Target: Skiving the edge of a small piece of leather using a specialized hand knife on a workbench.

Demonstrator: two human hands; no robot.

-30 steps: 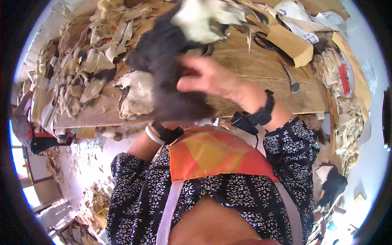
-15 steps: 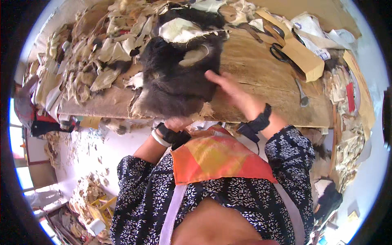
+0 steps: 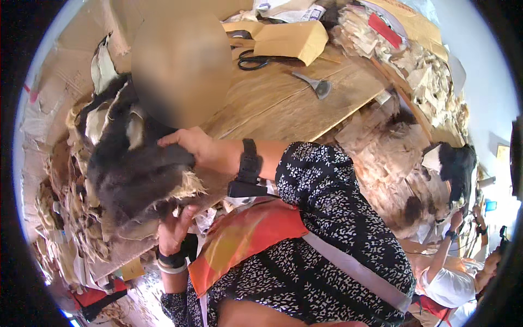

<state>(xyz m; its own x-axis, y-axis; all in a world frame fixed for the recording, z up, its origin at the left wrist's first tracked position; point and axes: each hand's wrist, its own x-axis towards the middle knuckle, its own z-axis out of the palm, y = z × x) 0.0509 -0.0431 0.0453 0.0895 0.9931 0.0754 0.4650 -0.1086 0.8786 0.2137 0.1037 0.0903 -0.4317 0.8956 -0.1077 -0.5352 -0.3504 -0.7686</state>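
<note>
A dark brown-black fur pelt (image 3: pixel 136 174) with white and pale patches lies over the left part of the wooden board. At its near edge is my left hand (image 3: pixel 174 229), closed on the rim; some of its fingers are hidden beneath the fur. My right hand (image 3: pixel 193 147) rests on the pelt's right side with its fingers stretched out, pointing left. A blurred round patch covers the area just beyond the pelt.
Black-handled scissors (image 3: pixel 253 61) lie beside a folded piece of brown card (image 3: pixel 291 41). A flared metal tool (image 3: pixel 316 85) rests on the wooden board (image 3: pixel 278 101). Hide scraps (image 3: pixel 68 201) are heaped at left, more (image 3: pixel 381 169) at right. Another person (image 3: pixel 449 283) is at lower right.
The view has turned to the right, so the pelt and board appear farther left and tilted. My right hand now rests on the fur instead of moving at its edge. Another person has come into view.
</note>
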